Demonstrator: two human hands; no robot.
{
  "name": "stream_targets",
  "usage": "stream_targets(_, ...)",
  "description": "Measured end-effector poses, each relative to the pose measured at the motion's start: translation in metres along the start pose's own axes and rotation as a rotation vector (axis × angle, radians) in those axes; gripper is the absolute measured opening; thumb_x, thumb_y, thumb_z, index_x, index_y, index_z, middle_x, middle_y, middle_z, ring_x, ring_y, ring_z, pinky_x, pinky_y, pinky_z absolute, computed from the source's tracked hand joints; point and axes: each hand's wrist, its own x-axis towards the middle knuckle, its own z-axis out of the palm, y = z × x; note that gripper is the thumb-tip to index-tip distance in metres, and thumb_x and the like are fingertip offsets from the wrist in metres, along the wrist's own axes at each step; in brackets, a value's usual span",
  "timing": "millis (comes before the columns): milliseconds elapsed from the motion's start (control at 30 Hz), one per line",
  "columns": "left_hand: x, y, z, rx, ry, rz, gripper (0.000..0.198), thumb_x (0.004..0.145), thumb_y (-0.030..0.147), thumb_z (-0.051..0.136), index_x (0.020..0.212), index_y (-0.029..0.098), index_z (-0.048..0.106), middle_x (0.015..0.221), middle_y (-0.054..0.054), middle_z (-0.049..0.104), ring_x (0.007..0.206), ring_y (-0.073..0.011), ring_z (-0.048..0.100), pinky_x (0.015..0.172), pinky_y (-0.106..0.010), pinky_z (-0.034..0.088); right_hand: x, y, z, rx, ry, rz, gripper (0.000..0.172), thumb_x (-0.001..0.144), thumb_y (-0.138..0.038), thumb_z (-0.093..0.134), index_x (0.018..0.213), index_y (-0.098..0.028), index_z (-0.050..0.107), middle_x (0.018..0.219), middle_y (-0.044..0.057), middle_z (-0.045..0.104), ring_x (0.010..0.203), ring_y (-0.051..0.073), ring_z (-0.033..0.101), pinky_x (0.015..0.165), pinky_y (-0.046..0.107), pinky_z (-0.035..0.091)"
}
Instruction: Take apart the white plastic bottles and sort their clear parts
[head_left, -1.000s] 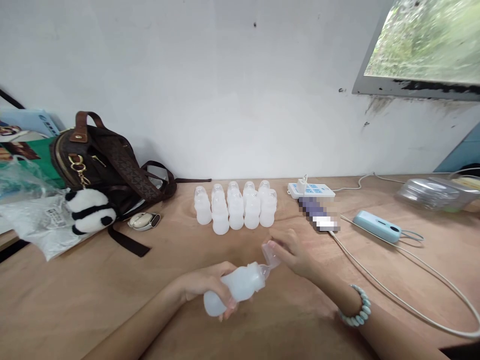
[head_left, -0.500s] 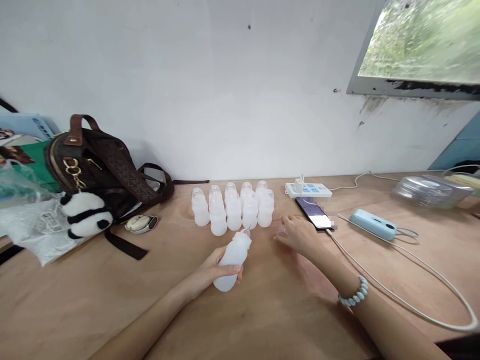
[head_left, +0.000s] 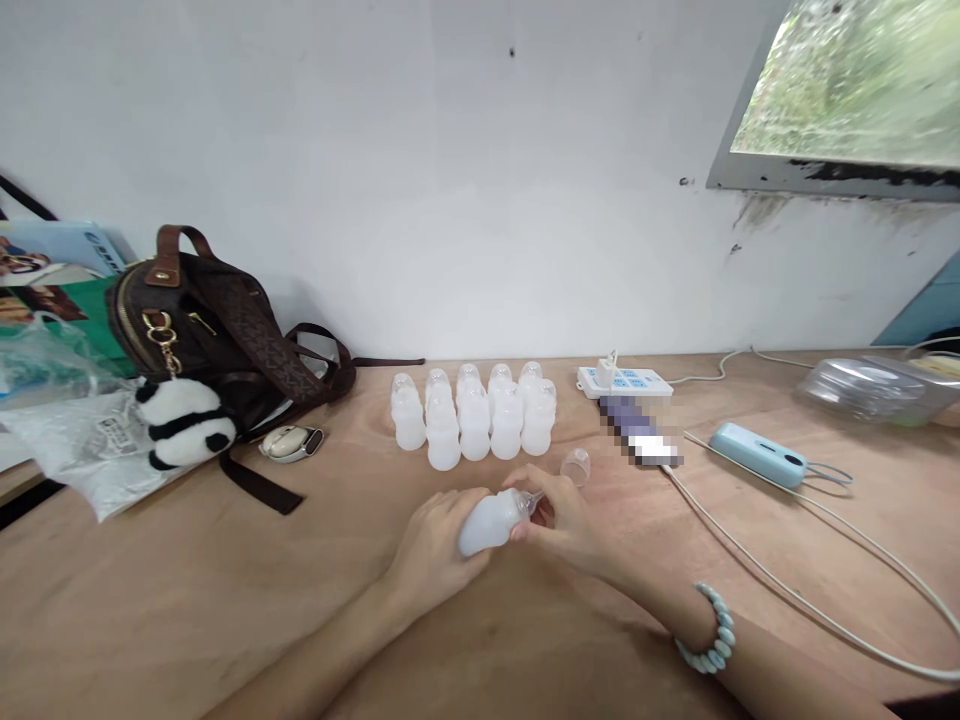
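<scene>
My left hand (head_left: pixel 435 545) is wrapped round the body of a small white plastic bottle (head_left: pixel 489 520), which lies tilted with its neck toward the right. My right hand (head_left: pixel 559 520) pinches the bottle's neck and nozzle with thumb and fingertips. A clear cap (head_left: pixel 575 466) stands alone on the wooden table (head_left: pixel 225 600), just beyond my right hand. Behind it, several matching white bottles (head_left: pixel 474 417) stand capped in two rows near the wall.
A brown bag (head_left: pixel 217 330) with a panda toy (head_left: pixel 184 422) and a mouse (head_left: pixel 291 442) sit at the left. A power strip (head_left: pixel 622 380), a phone (head_left: pixel 637 430), a blue device (head_left: pixel 757 454) and white cables (head_left: pixel 810 610) lie at the right.
My right hand set the clear cap down on the table and came back to the bottle's neck. My left hand turned the bottle from upright to lying toward the right.
</scene>
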Motion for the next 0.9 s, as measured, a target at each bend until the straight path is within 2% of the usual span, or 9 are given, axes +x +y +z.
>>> stream_targets(133,-0.001,0.002,-0.001,0.104,-0.038,0.025,0.038,0.073,0.022,0.062,0.110,0.020,0.059,0.103,-0.008,0.072,0.091,-0.0292,0.065,0.081,-0.041,0.047,-0.001,-0.007,0.007,0.018,0.106,0.106,0.030,0.079,-0.044,0.069,0.077,-0.019,0.053,0.062,-0.003,0.054,0.057,0.011,0.045,0.052,0.023,0.033)
stream_targets(233,0.000,0.008,-0.006,-0.037,-0.081,-0.011,0.033,0.075,0.027,0.065,0.107,0.022,0.060,0.100,-0.004,0.072,0.087,-0.0260,0.065,0.076,-0.035,0.047,0.000,-0.009,0.008,0.095,0.105,0.149,0.026,0.079,-0.039,0.067,0.073,-0.019,0.051,0.059,-0.004,0.048,0.055,0.010,0.041,0.050,0.023,0.032)
stream_targets(367,0.002,0.015,-0.013,-0.257,-0.146,-0.058,0.025,0.072,0.024,0.068,0.097,0.020,0.064,0.089,-0.001,0.070,0.076,-0.0195,0.061,0.068,-0.028,0.044,-0.001,-0.009,0.009,0.131,0.110,0.141,0.025,0.080,-0.037,0.066,0.071,-0.019,0.050,0.059,-0.005,0.047,0.055,0.010,0.040,0.050,0.023,0.032)
stream_targets(500,0.005,0.008,-0.017,-0.631,-0.361,-0.160,0.031,0.064,0.029,0.074,0.089,0.015,0.063,0.076,0.002,0.060,0.068,-0.0141,0.050,0.061,-0.024,0.039,-0.002,-0.014,0.004,0.087,0.023,-0.006,0.022,0.078,-0.037,0.069,0.084,-0.019,0.058,0.067,-0.002,0.057,0.058,0.012,0.048,0.052,0.024,0.038)
stream_targets(600,0.008,0.001,-0.017,-0.824,-0.457,-0.209,0.037,0.059,0.032,0.077,0.087,0.015,0.062,0.069,0.004,0.054,0.063,-0.0115,0.045,0.058,-0.023,0.036,-0.003,-0.018,-0.005,0.052,-0.039,-0.156,0.033,0.082,-0.037,0.067,0.110,-0.021,0.058,0.096,0.005,0.064,0.083,0.018,0.059,0.071,0.029,0.048)
stream_targets(667,0.008,0.001,-0.015,-0.796,-0.387,-0.209,0.038,0.061,0.033,0.076,0.092,0.015,0.063,0.071,0.004,0.054,0.062,-0.0115,0.045,0.058,-0.023,0.037,-0.002,-0.016,-0.009,0.078,-0.058,-0.186,0.047,0.085,-0.039,0.065,0.126,-0.023,0.050,0.109,0.007,0.060,0.098,0.020,0.058,0.083,0.032,0.049)
stream_targets(733,0.007,0.005,-0.012,-0.646,-0.291,-0.189,0.035,0.066,0.032,0.073,0.095,0.016,0.063,0.077,0.002,0.059,0.066,-0.0134,0.049,0.061,-0.024,0.039,-0.001,-0.010,-0.010,0.117,-0.036,-0.143,0.053,0.087,-0.044,0.062,0.132,-0.024,0.044,0.110,0.006,0.058,0.098,0.019,0.058,0.082,0.032,0.049)
stream_targets(800,0.005,0.009,-0.011,-0.417,-0.208,-0.152,0.030,0.071,0.030,0.070,0.098,0.017,0.063,0.084,0.001,0.064,0.073,-0.0172,0.055,0.067,-0.027,0.042,0.001,-0.003,-0.009,0.118,0.007,-0.048,0.044,0.090,-0.045,0.057,0.126,-0.022,0.048,0.099,0.005,0.060,0.086,0.018,0.059,0.073,0.030,0.049)
stream_targets(900,0.001,0.013,-0.011,-0.088,-0.150,-0.075,0.032,0.074,0.029,0.067,0.105,0.021,0.062,0.096,-0.002,0.071,0.084,-0.0239,0.061,0.077,-0.034,0.043,0.002,-0.001,-0.008,0.080,0.004,0.074,0.023,0.091,-0.041,0.057,0.099,-0.019,0.058,0.076,0.001,0.061,0.069,0.015,0.058,0.062,0.028,0.046)
